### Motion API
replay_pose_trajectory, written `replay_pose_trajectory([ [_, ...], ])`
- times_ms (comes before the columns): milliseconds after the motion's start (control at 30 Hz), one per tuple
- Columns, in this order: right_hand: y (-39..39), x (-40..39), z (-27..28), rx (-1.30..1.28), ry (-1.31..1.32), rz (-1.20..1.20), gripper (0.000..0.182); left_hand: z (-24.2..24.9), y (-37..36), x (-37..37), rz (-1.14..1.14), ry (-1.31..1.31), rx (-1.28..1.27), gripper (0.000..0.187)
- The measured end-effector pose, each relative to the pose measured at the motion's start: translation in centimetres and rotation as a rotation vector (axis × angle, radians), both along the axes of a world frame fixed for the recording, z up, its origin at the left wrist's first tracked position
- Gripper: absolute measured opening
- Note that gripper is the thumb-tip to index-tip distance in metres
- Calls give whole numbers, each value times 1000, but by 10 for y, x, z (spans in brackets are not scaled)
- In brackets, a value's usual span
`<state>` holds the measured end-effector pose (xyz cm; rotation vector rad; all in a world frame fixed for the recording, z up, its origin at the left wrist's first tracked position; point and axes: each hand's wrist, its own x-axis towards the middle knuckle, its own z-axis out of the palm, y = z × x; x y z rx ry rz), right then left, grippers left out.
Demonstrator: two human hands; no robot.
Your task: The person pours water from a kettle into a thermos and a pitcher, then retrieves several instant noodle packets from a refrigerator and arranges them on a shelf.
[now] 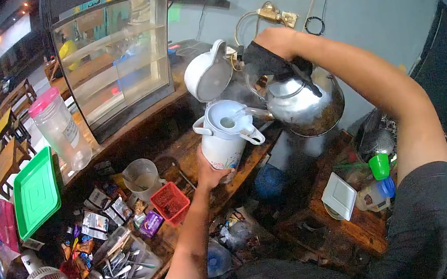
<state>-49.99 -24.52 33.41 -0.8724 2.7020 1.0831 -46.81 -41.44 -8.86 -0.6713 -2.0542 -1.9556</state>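
Note:
My left hand point(212, 170) is wrapped round the lower body of a white thermos jug point(224, 149) with a floral print. The jug's round lid point(209, 80) is flipped up at the back, leaving the mouth uncovered. My right hand point(274, 44) grips the handle of a large silver kettle point(306, 103) through a black cloth point(267, 63). The kettle is tilted left, its spout at the jug's mouth, and clear water runs from it into the jug. Part of the kettle's handle is hidden by the cloth and my hand.
A glass display case point(117, 63) stands behind, beside a pink-lidded plastic jar point(64, 132) and a green tray point(37, 192). Left of the jug are a clear measuring jug point(141, 175), a red basket point(170, 203) and a cutlery tray point(125, 268). A white-lidded container point(339, 196) sits lower right.

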Motion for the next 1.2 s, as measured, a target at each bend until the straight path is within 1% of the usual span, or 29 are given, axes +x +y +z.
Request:
replay_pose_trajectory([
  [100,0,0,0,-35,15,-41,32,-2,1,-2,-14,2,18,123],
  [167,3,-4,-2,-23,44,-50,38,-3,0,-2,-2,9,-12,123],
  [267,4,-7,-2,-28,32,-24,37,2,-1,-1,-3,15,-17,123],
  [367,-4,4,3,-23,23,15,34,-17,2,-9,29,50,-17,123],
  [467,-8,5,3,10,9,-4,30,-4,-1,-2,14,7,-26,123],
  [567,-14,7,4,31,2,-45,30,1,-2,1,12,-14,-17,118],
  [667,-8,0,0,11,13,-39,33,-11,2,-6,41,53,-23,120],
  [800,-3,-8,-2,32,-5,4,35,-8,1,-5,23,35,-12,121],
  [867,-7,-5,-3,-92,7,-65,34,-16,3,-8,35,54,23,120],
  [1000,-7,-9,-4,-103,29,-94,32,-10,2,-6,30,55,18,119],
  [1067,-9,-8,0,43,1,-42,31,-2,0,-1,-3,6,39,118],
  [1200,-6,-10,-1,14,23,7,31,-3,1,-2,-3,15,47,118],
])
